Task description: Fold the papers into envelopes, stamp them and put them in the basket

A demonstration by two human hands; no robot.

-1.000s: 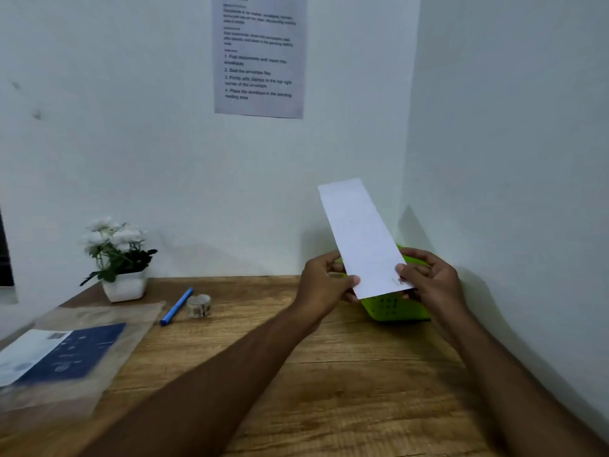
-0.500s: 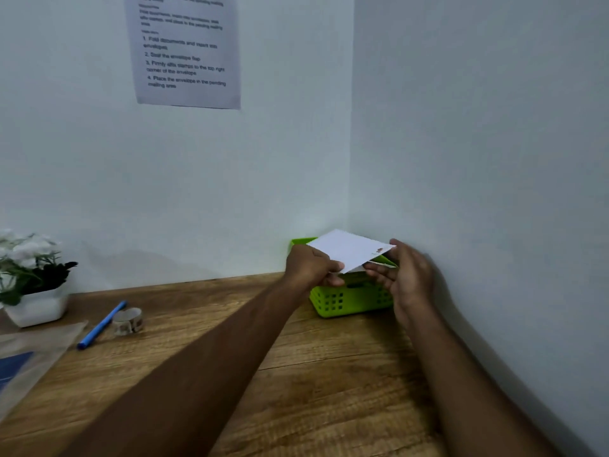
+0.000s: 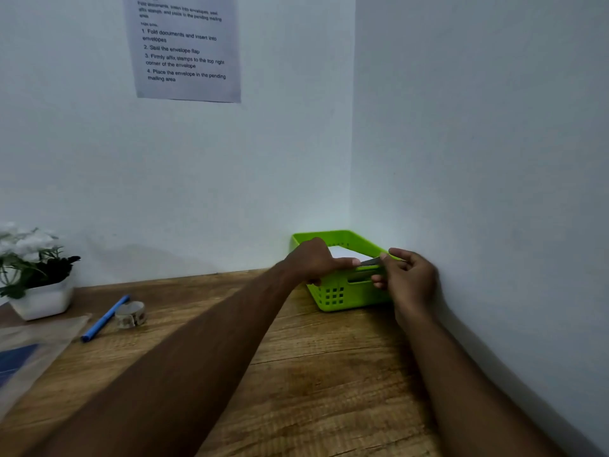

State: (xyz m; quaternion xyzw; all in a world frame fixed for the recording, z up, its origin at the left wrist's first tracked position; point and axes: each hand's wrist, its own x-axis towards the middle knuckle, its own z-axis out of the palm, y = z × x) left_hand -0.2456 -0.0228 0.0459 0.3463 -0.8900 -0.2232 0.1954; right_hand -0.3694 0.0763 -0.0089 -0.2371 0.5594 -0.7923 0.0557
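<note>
pinching the envelope's (image 3: 342, 253) near edge, left hand (image 3: 313, 260) and right hand (image 3: 410, 278) sit over basket (image 3: 336, 296).

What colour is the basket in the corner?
The basket is bright green, with small square holes in its wall; the head view shows it.

The basket (image 3: 333, 296) is bright lime green, its wall pierced with a grid of small square holes. The envelope (image 3: 342, 252) in it is plain white. The desk (image 3: 313, 374) is warm brown with darker wood grain. The pen (image 3: 103, 319) is blue. The plant (image 3: 36, 255) has white flowers, dark green leaves and a white pot (image 3: 43, 301).
</note>
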